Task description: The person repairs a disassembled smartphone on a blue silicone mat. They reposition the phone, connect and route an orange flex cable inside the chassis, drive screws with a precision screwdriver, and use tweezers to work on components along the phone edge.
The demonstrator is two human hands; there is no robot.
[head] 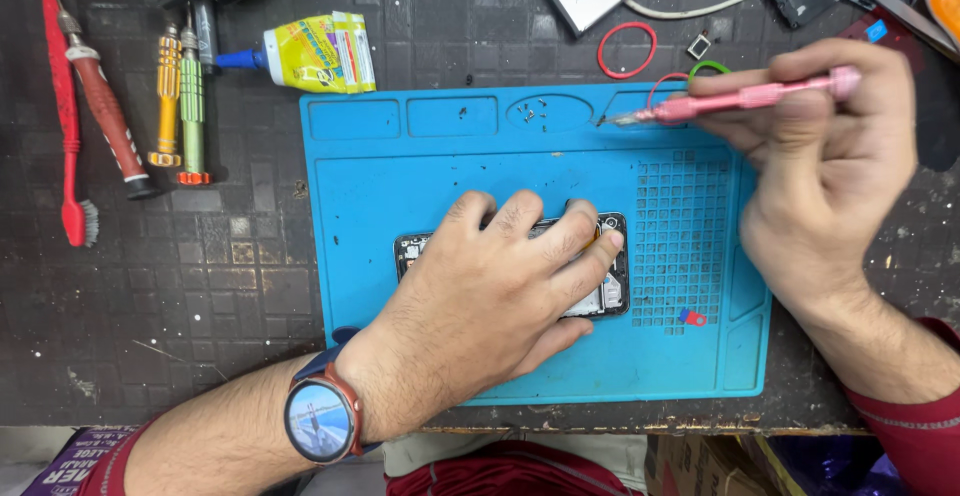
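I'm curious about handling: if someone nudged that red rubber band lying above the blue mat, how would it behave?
The red rubber band looks thin, so it is probably very light and floppy, sagging out of its ring shape when lifted. Lying flat on the dark table, it would likely drag or bunch rather than roll. It seems unlikely to break.

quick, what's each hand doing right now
left hand: open, flat on the opened phone, holding it to the blue mat
right hand: closed on a pink screwdriver
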